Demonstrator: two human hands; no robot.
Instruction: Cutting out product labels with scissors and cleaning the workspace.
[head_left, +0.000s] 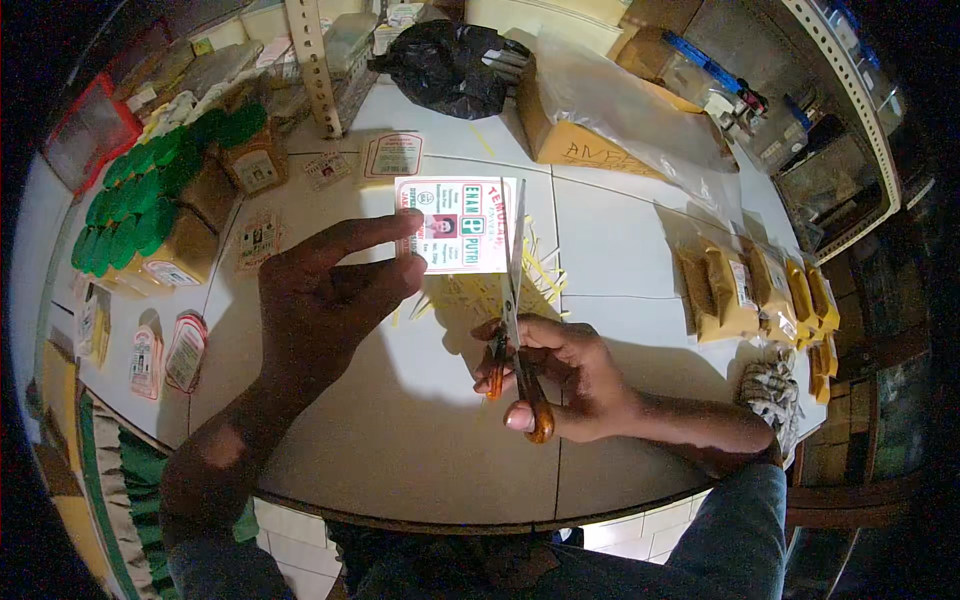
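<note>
Between thumb and fingers, my left hand (330, 274) grips the left edge of a printed paper label (454, 251), white with red and green print and a small portrait. Scissors (513, 281) with brown-orange handles are in my right hand (577, 367), thumb through one loop. Their blades point away from me and lie along the label's right edge, a narrow strip of paper showing beyond them. Thin yellow and white paper strips (536, 274) are scattered on the white tiled table (420, 457) beneath the label and scissors.
Green-lidded containers of brown powder (176, 244) stand at left, with label stacks (146, 364) nearer me. A black plastic bag (457, 71) and a cardboard box (592, 150) under clear plastic sit at the back. Filled brown pouches (724, 300) and a checked cloth (772, 397) lie at right.
</note>
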